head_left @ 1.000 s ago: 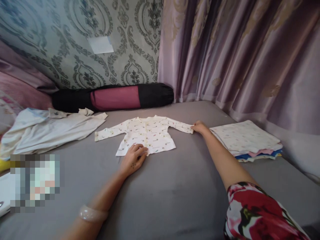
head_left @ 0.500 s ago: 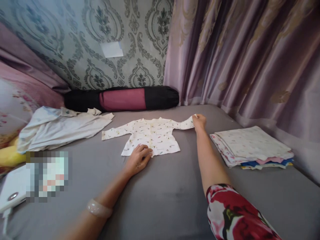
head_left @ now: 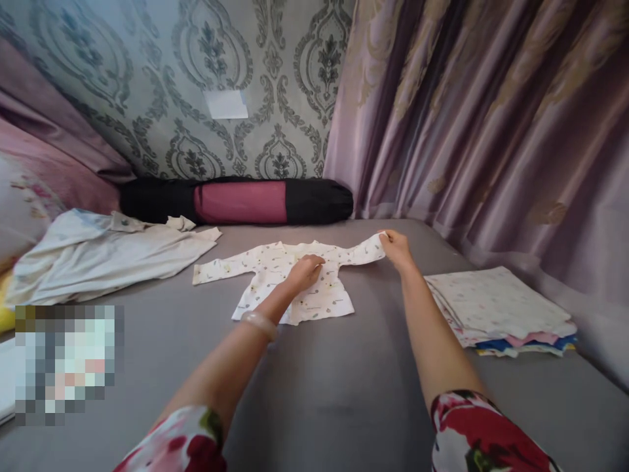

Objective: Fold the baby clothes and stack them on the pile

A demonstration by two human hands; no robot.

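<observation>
Pinching the cuff (head_left: pixel 377 244) at the three o'clock end of the small printed shirt (head_left: pixel 322 303), the right hand (head_left: pixel 397 249) held the sleeve, while the left hand (head_left: pixel 305 274) lay curled over its chest, grip impossible to tell. Centred on the grey sheet (head_left: pixel 314 400), the shirt looked light, soft and limp, best taken by cuffs or shoulders. Its collar (head_left: pixel 297 248) faced twelve, its long axis running sleeve to sleeve, roughly nine to three.

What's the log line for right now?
left hand: over printed shirt | right hand: pinching sleeve end | folded stack: beyond right forearm
</observation>
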